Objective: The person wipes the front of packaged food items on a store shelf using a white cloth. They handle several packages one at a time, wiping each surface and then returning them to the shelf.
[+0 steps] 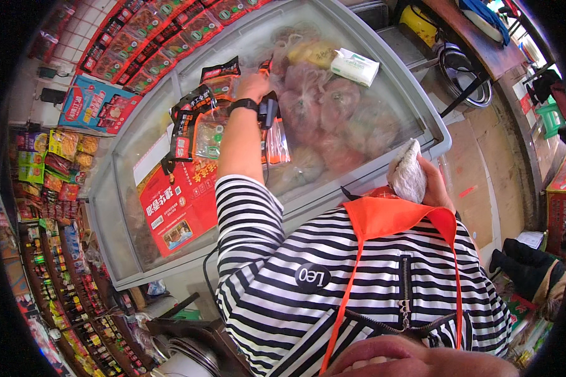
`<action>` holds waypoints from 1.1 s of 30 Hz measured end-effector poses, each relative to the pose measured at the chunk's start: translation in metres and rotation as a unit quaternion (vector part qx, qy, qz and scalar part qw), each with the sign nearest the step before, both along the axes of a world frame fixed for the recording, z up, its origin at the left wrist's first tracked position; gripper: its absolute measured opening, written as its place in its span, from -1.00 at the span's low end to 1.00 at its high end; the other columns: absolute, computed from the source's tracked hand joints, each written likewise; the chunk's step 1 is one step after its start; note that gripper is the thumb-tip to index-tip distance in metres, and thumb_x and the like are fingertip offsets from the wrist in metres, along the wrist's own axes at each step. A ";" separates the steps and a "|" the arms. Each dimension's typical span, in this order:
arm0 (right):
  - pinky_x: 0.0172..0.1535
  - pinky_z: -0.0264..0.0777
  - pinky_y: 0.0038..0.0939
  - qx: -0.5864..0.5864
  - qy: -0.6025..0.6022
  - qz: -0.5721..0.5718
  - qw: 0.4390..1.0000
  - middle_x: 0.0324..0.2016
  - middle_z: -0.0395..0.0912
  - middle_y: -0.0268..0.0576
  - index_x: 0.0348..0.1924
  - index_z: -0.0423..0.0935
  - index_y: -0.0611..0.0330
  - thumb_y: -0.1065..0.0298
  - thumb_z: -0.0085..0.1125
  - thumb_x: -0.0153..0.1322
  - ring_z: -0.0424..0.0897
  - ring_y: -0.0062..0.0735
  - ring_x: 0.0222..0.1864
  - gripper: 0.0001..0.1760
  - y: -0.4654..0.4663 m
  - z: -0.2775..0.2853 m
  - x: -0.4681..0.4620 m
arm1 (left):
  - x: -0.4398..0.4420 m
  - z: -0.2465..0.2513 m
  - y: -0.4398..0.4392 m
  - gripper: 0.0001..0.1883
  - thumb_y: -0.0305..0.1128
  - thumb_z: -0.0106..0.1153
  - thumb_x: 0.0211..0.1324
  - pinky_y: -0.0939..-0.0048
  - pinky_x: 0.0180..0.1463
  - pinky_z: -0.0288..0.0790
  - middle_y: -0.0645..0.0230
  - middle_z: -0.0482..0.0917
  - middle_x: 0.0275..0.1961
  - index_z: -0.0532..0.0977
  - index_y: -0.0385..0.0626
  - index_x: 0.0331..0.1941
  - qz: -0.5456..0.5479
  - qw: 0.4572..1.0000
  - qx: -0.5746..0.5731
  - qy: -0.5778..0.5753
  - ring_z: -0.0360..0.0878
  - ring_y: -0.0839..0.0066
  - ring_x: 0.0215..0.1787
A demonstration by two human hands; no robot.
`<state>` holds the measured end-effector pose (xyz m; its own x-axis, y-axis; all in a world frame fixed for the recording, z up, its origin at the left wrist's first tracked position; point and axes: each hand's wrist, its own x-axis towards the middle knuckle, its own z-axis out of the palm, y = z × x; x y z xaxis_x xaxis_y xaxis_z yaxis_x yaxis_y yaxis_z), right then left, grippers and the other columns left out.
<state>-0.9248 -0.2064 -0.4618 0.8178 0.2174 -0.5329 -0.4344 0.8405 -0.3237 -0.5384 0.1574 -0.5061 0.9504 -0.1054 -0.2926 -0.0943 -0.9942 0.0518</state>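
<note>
My left hand (253, 86) reaches over the glass top of a chest freezer (195, 77), among black and orange plastic food packets (207, 134). Its fingers touch the packets near a narrow black and orange one (265, 66), but blur hides whether they grip it. A black strap with a dark device (267, 110) circles that wrist. More clear-windowed packets (277, 143) lie beside the forearm. At the freezer's near right edge my right hand (435, 181) holds a folded white cloth (407, 170). A red item (379, 192) shows just below the cloth, partly hidden by my orange apron (382, 217).
A white tissue pack (355, 67) and a red printed cardboard sheet (179, 202) rest on the glass. Filled plastic bags (311, 94) show through it. Hanging packets (155, 40) line the far side. Snack shelves (66, 264) stand left, metal basins (464, 77) right.
</note>
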 end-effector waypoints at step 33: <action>0.22 0.44 -0.11 -0.017 -0.352 -0.203 0.914 0.11 0.56 -0.08 0.23 0.40 0.21 0.02 -0.10 0.58 0.58 -0.13 0.10 -0.49 -0.126 0.110 -0.051 | -0.320 0.099 -0.226 -0.45 -0.43 0.19 0.13 0.22 0.16 0.56 0.15 0.55 0.17 0.35 -0.25 0.23 0.019 0.545 -0.779 0.309 0.60 0.32 0.13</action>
<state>-0.9761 -0.3322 -0.3523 0.9702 -0.1858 0.1554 0.2358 0.8709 -0.4312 -0.8587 -0.0687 -0.4069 0.7314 -0.6672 -0.1412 0.4395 0.3028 0.8457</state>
